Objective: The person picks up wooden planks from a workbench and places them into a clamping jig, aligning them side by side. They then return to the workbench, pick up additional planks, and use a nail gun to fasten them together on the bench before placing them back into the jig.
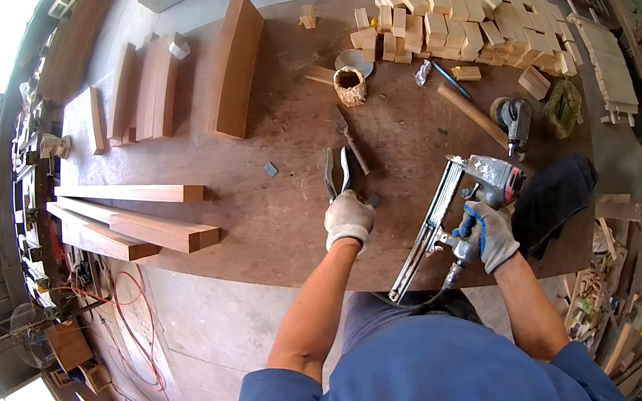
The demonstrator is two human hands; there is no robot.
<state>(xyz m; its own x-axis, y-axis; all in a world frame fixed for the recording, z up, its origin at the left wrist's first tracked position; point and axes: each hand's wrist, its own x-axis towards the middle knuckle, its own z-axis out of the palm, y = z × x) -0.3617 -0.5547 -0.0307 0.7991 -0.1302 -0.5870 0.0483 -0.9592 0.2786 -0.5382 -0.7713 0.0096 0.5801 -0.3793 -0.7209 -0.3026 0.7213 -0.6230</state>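
My left hand (348, 218), in a pale work glove, is closed on pliers (330, 175) over the brown worktable (262, 253). Two curved grey arms of the tool spread away from the fist; its other end is hidden in the glove. A scraper-like tool with a narrow blade (353, 144) lies just beyond. My right hand (493, 234), gloved in grey and blue, wraps round the handle of a pneumatic nail gun (495, 176). The gun's long silver magazine slants down to the left, and a hose fitting hangs below the grip.
Several long timber pieces (146, 221) lie at left, with thick boards (236, 70) behind them. Small wood blocks (470, 23) are heaped at far right. A round holder (350, 87), a hammer-like wooden handle (470, 114), a sander (513, 121) and a black cloth (554, 200) also occupy the table.
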